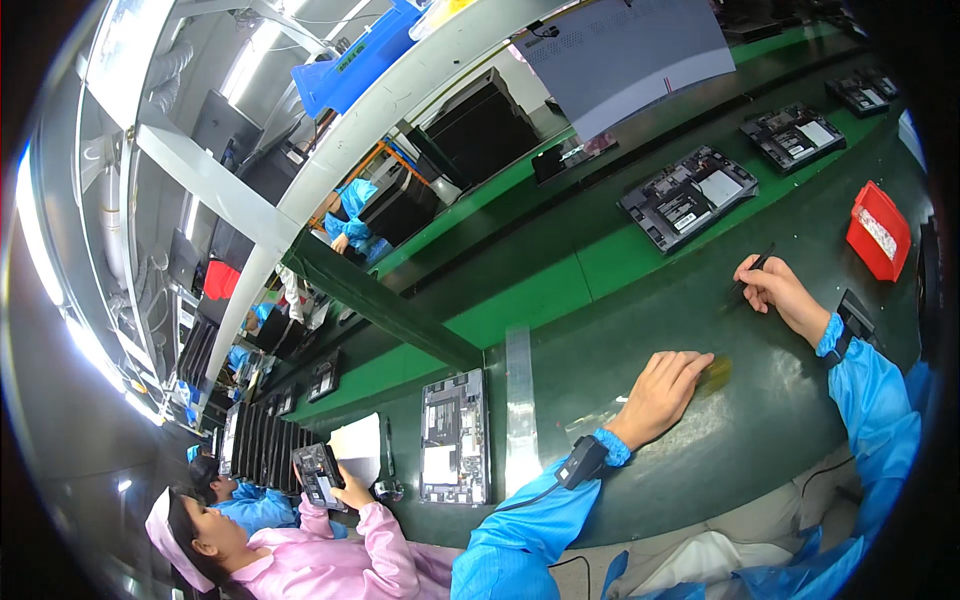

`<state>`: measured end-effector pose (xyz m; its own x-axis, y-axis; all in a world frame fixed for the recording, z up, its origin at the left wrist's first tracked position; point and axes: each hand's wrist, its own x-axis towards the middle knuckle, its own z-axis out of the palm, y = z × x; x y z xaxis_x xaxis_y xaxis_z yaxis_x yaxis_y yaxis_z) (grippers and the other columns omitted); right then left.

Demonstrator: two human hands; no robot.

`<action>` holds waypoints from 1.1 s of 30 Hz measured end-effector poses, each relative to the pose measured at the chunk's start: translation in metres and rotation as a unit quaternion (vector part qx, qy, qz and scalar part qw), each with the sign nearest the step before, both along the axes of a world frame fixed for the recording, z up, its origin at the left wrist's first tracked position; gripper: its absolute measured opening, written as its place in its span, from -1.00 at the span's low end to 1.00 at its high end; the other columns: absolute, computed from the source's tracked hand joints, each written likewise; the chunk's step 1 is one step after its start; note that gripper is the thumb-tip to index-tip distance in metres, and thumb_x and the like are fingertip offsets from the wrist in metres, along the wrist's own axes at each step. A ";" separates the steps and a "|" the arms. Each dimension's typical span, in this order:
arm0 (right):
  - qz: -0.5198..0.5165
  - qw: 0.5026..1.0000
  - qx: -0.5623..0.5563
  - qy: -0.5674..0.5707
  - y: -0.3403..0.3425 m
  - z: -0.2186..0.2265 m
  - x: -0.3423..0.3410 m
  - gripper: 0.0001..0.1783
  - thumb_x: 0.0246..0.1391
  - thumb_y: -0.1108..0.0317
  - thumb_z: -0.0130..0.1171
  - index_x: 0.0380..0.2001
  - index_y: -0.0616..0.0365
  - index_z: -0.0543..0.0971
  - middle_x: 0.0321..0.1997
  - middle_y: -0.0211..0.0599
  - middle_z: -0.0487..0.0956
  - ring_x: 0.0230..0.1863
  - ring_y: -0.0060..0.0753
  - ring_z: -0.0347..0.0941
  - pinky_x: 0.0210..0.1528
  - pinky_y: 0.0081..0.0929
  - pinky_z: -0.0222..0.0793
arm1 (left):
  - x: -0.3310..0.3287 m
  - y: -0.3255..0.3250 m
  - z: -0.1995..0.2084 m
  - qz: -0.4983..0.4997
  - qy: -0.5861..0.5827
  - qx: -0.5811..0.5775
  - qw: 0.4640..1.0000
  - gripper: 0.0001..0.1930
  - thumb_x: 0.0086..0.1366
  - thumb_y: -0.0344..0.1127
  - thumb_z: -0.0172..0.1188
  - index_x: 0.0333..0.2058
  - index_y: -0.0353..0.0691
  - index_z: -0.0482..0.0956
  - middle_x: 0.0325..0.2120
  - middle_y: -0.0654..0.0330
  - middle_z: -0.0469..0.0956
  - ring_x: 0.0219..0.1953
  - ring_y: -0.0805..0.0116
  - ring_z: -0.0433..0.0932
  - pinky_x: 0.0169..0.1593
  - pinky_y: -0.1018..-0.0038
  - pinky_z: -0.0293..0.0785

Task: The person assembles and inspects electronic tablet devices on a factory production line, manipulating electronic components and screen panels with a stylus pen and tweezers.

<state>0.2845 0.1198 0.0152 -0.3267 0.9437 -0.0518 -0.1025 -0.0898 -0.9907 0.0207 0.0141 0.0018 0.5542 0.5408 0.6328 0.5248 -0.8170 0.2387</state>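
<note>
My left hand (662, 398) rests on the green worktop with its fingers stretched out, next to a yellowish patch (718, 374), and grips nothing that I can see. A dark band with a cable sits on that wrist. Raised to the right, my right hand (784, 294) is closed on a thin black pen-like tool (757, 267); its exact kind is too small to tell. The nearest opened laptop base (690, 198) lies beyond my hands on the conveyor, its inner parts showing. Another opened laptop base (455, 438) lies on the worktop to my left.
A red bin (879, 232) stands at the right. A clear strip (520, 410) crosses the worktop. More laptop bases (793, 138) line the conveyor under a hanging grey-white sheet (630, 65). A green-wrapped post (385, 308) rises at left; a co-worker in pink (330, 555) holds a device.
</note>
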 end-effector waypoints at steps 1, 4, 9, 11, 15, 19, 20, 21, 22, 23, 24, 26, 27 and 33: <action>-0.005 1.000 -0.007 0.002 0.000 -0.002 0.002 -0.83 0.29 0.23 0.16 -0.29 0.10 0.55 -0.54 -0.47 0.51 -0.59 -0.65 0.42 -0.56 -0.67 0.23 | 0.001 0.000 0.000 0.001 0.001 -0.002 1.000 -0.53 0.15 -0.58 0.30 0.07 -0.33 0.49 -0.13 0.06 0.54 -0.18 0.09 0.54 -0.05 0.27 0.46; -0.007 1.000 -0.011 0.002 0.000 -0.003 0.002 -0.82 0.29 0.22 0.16 -0.28 0.11 0.56 -0.54 -0.46 0.51 -0.58 -0.64 0.43 -0.57 -0.67 0.23 | 0.002 -0.001 0.002 0.003 0.006 -0.009 1.000 -0.53 0.15 -0.59 0.28 0.08 -0.34 0.49 -0.12 0.05 0.54 -0.15 0.08 0.54 -0.05 0.27 0.45; 0.000 1.000 -0.004 0.001 0.003 -0.005 -0.001 -0.80 0.29 0.20 0.16 -0.28 0.11 0.56 -0.54 -0.47 0.52 -0.59 -0.64 0.43 -0.57 -0.67 0.23 | -0.001 -0.002 0.004 0.005 0.002 -0.023 1.000 -0.54 0.16 -0.54 0.30 0.07 -0.34 0.49 -0.11 0.04 0.53 -0.14 0.07 0.53 -0.05 0.26 0.45; 0.000 1.000 -0.010 0.003 0.003 -0.007 0.001 -0.80 0.29 0.20 0.16 -0.28 0.11 0.55 -0.54 -0.47 0.51 -0.59 -0.64 0.43 -0.57 -0.66 0.23 | 0.000 -0.002 0.004 0.004 0.001 -0.029 1.000 -0.54 0.16 -0.51 0.31 0.07 -0.34 0.50 -0.11 0.04 0.53 -0.14 0.07 0.53 -0.04 0.26 0.45; -0.001 1.000 -0.010 -0.005 0.002 -0.006 0.002 -0.81 0.29 0.21 0.15 -0.27 0.11 0.55 -0.54 -0.48 0.51 -0.59 -0.64 0.43 -0.57 -0.67 0.22 | -0.001 -0.004 0.007 -0.004 0.003 -0.036 0.999 -0.60 0.17 -0.49 0.32 0.01 -0.33 0.50 -0.13 0.06 0.55 -0.15 0.09 0.53 -0.03 0.26 0.44; 0.006 1.000 -0.001 0.001 0.003 -0.002 0.000 -0.81 0.30 0.21 0.16 -0.26 0.10 0.55 -0.54 -0.48 0.51 -0.59 -0.65 0.43 -0.58 -0.66 0.22 | -0.001 -0.002 0.005 -0.003 -0.011 -0.037 0.999 -0.66 0.18 -0.51 0.32 -0.05 -0.31 0.51 -0.17 0.09 0.58 -0.16 0.11 0.55 -0.02 0.26 0.44; 0.009 1.000 0.003 0.005 0.004 -0.002 0.000 -0.81 0.30 0.21 0.16 -0.26 0.10 0.54 -0.54 -0.48 0.51 -0.59 -0.65 0.43 -0.57 -0.66 0.23 | -0.001 -0.001 0.003 -0.003 -0.011 -0.036 0.999 -0.66 0.18 -0.51 0.32 -0.05 -0.31 0.51 -0.17 0.09 0.58 -0.16 0.11 0.55 -0.02 0.26 0.44; 0.005 1.000 -0.001 0.003 0.004 -0.005 0.004 -0.81 0.30 0.21 0.16 -0.26 0.10 0.54 -0.54 -0.48 0.51 -0.59 -0.65 0.43 -0.57 -0.66 0.23 | 0.003 0.001 0.002 -0.010 -0.018 -0.041 0.999 -0.66 0.17 -0.53 0.31 -0.05 -0.30 0.51 -0.17 0.10 0.59 -0.16 0.11 0.55 -0.01 0.26 0.44; 0.000 1.000 -0.012 0.003 0.005 -0.008 0.007 -0.80 0.30 0.20 0.17 -0.26 0.11 0.55 -0.54 -0.47 0.52 -0.59 -0.65 0.43 -0.57 -0.66 0.23 | 0.006 0.003 -0.002 -0.016 -0.025 -0.045 0.999 -0.65 0.17 -0.55 0.31 -0.06 -0.29 0.51 -0.18 0.11 0.60 -0.16 0.12 0.56 -0.01 0.26 0.44; -0.006 1.000 -0.022 0.001 0.006 -0.011 0.012 -0.78 0.30 0.19 0.18 -0.26 0.12 0.56 -0.53 -0.46 0.52 -0.59 -0.66 0.43 -0.57 -0.66 0.24 | 0.008 0.007 -0.008 -0.022 -0.030 -0.049 0.998 -0.65 0.17 -0.55 0.31 -0.06 -0.29 0.51 -0.18 0.11 0.60 -0.16 0.12 0.56 -0.01 0.26 0.44; -0.016 1.000 -0.021 0.005 0.002 -0.008 0.016 -0.78 0.30 0.19 0.18 -0.26 0.12 0.56 -0.53 -0.46 0.52 -0.59 -0.66 0.43 -0.57 -0.66 0.24 | 0.010 0.006 -0.004 -0.019 -0.015 -0.037 0.999 -0.65 0.16 -0.56 0.30 -0.05 -0.29 0.52 -0.19 0.11 0.60 -0.16 0.12 0.56 -0.01 0.26 0.44; 0.001 1.000 -0.004 0.003 0.003 -0.001 0.013 -0.75 0.30 0.17 0.20 -0.25 0.15 0.59 -0.51 -0.44 0.54 -0.58 -0.66 0.43 -0.56 -0.65 0.26 | 0.009 0.004 0.002 -0.009 -0.005 -0.020 1.000 -0.63 0.12 -0.57 0.31 -0.06 -0.26 0.53 -0.21 0.12 0.61 -0.18 0.11 0.56 -0.01 0.24 0.44; 0.014 1.000 0.004 0.019 0.005 -0.003 0.010 -0.73 0.30 0.15 0.21 -0.24 0.16 0.61 -0.49 -0.42 0.55 -0.57 -0.66 0.43 -0.55 -0.65 0.26 | 0.005 0.003 0.003 -0.003 -0.002 -0.010 1.000 -0.65 0.14 -0.53 0.34 -0.08 -0.24 0.55 -0.24 0.13 0.61 -0.20 0.12 0.56 -0.03 0.25 0.44; 0.020 1.000 -0.014 0.009 0.005 -0.016 0.008 -0.74 0.27 0.17 0.23 -0.22 0.16 0.60 -0.45 -0.43 0.56 -0.52 -0.64 0.48 -0.52 -0.65 0.30 | 0.003 0.003 -0.004 0.000 0.020 -0.032 0.999 -0.75 0.14 -0.36 0.45 -0.23 -0.18 0.59 -0.34 0.20 0.61 -0.27 0.18 0.55 -0.06 0.27 0.40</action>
<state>0.2923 0.1249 -0.0008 -0.3655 0.9281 -0.0718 -0.1168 -0.1222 -0.9856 0.0241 0.0172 -0.0017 0.5782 0.5795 0.5744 0.5345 -0.8009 0.2700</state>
